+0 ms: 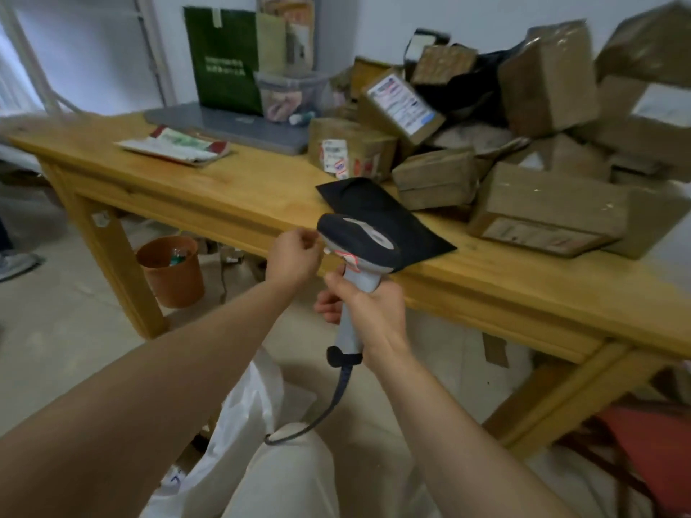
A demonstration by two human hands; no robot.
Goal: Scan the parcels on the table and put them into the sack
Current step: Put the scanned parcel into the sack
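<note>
Looking nearest first: the sack point(243, 424) is white plastic, slumped on the floor on the near side of the table point(224, 196), right by the person's knee. Can't see inside it, so no idea if anything's gone in yet.

Just above that, short of the table's near edge, the right hand point(374, 308) has its fingers wrapped round the scanner point(359, 241) handle. The cable hangs down toward the knee, and the head points in over the table edge. The left hand point(295, 256) is just beside the scanner's nose with fingers curled in against the thumb. I can't make out anything in them, and can't tell if it's touching the scanner.

Right at the near edge of the table, just past the scanner head, is a flat black parcel point(392, 214). My guess is that one's up for scanning.

Further in, the right half of the table is heaped with boxes point(542, 203), some with labels showing, stacked any old way up to the wall. On the left half there's a packet point(175, 145), and behind it a laptop point(232, 129) and a green bag point(224, 57) at the back. An orange bucket point(172, 271) sits under the table.

Progress-wise I'd call it early, or at least nowhere near done. That whole pile is unsacked, and every box needs a scan and a drop into the sack.
</note>
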